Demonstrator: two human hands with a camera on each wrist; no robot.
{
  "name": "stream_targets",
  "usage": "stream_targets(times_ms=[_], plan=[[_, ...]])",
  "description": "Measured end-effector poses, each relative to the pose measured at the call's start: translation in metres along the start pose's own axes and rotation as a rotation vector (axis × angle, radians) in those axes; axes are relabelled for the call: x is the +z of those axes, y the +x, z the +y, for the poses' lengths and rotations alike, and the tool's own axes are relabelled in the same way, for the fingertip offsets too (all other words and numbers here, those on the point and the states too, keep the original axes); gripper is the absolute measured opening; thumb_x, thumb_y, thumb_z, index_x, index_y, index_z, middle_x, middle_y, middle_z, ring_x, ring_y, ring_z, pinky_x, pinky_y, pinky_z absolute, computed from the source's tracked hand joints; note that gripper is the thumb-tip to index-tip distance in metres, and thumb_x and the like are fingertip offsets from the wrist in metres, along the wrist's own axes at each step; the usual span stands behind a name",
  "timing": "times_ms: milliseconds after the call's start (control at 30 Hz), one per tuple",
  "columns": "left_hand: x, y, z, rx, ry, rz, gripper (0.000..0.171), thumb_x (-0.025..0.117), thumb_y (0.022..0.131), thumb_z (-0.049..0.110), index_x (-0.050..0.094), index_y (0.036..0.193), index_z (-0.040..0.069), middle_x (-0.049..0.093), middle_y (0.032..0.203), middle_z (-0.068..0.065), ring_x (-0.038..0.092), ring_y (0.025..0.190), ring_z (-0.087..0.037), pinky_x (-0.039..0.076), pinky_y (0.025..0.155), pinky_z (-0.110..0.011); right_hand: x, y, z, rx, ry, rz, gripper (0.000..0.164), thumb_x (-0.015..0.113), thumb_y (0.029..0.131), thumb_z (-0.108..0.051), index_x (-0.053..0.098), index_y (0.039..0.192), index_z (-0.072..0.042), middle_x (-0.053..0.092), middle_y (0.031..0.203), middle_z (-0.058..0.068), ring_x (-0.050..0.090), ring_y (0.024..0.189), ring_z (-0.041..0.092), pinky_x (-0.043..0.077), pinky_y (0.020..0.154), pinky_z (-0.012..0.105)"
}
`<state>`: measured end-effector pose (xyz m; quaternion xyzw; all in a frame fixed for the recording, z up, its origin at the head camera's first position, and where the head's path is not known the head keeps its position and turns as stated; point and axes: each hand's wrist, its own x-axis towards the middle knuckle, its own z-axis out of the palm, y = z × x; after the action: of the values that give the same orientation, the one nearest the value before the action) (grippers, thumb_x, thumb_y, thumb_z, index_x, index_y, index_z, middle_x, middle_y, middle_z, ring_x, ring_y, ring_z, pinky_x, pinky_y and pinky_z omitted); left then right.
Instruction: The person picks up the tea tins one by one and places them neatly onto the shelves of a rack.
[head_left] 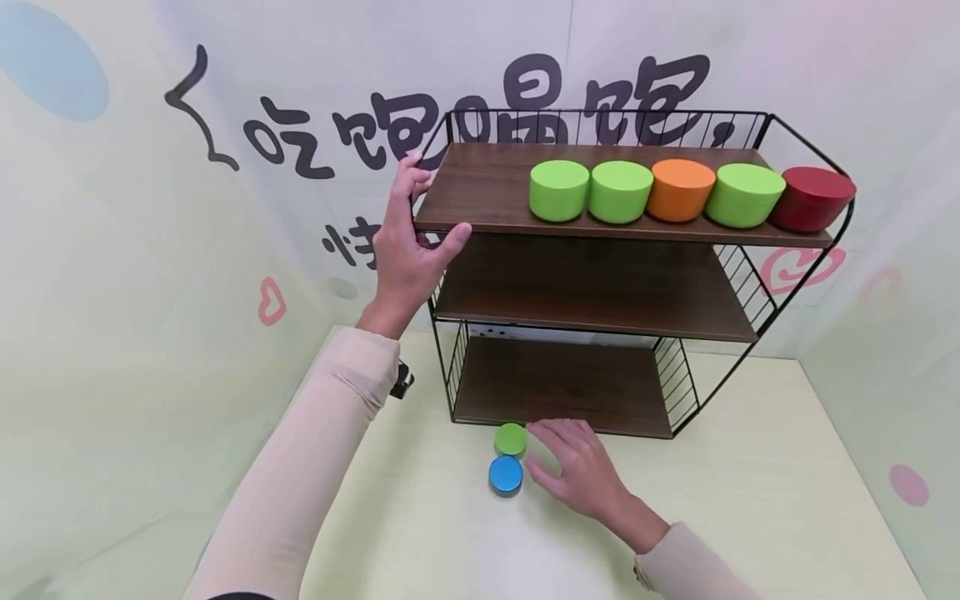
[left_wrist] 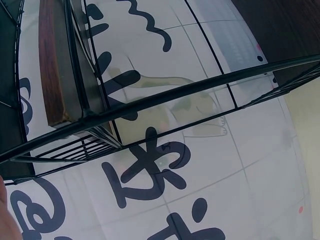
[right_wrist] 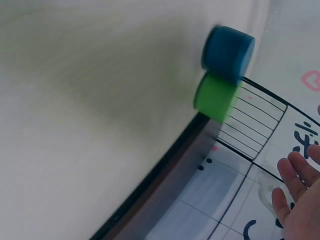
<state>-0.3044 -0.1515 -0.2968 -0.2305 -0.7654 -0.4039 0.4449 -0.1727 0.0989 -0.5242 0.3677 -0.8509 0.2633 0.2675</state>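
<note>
My left hand (head_left: 408, 242) grips the left end of the top board of a three-tier shelf rack (head_left: 585, 279), fingers over the side wire and thumb along the front edge. Low in front of the rack, my right hand (head_left: 577, 467) holds nothing, its fingers loosely bent beside two small round containers. One is a green container (head_left: 512, 440) close to the bottom board; the other, a blue container (head_left: 506, 475), stands just nearer to me. The right wrist view also shows the blue container (right_wrist: 229, 54), the green container (right_wrist: 216, 97) and spread fingers (right_wrist: 295, 175).
Along the top board stands a row of cups: several green cups (head_left: 558, 192), an orange cup (head_left: 680, 192) and a dark red cup (head_left: 813, 198). Behind the rack hangs a white printed cloth (head_left: 300, 233). A small black object (head_left: 402, 381) lies left of the rack on the pale table (head_left: 780, 483).
</note>
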Motion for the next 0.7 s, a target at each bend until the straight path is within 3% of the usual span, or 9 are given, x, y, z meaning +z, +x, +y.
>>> stream_targets(times_ms=[433, 700], plan=[[-0.003, 0.0, 0.001, -0.018, -0.007, -0.004, 0.064, 0.07, 0.083, 0.046, 0.046, 0.131, 0.011, 0.039, 0.153, 0.014, 0.053, 0.121, -0.003, 0.049, 0.063, -0.032, 0.033, -0.02, -0.005, 0.048, 0.043, 0.022, 0.045, 0.084, 0.072, -0.026, 0.072, 0.11, -0.005, 0.072, 0.109, 0.007, 0.067, 0.101, 0.024, 0.052, 0.083, 0.042], [-0.002, -0.001, 0.002, -0.035, 0.0, -0.016, 0.063, 0.07, 0.083, 0.043, 0.046, 0.132, 0.01, 0.04, 0.154, 0.008, 0.053, 0.122, -0.004, 0.05, 0.064, -0.035, 0.049, -0.031, -0.015, 0.091, 0.048, -0.012, 0.05, 0.088, 0.069, -0.03, 0.072, 0.11, -0.007, 0.071, 0.107, 0.005, 0.067, 0.1, 0.022, 0.052, 0.082, 0.038]])
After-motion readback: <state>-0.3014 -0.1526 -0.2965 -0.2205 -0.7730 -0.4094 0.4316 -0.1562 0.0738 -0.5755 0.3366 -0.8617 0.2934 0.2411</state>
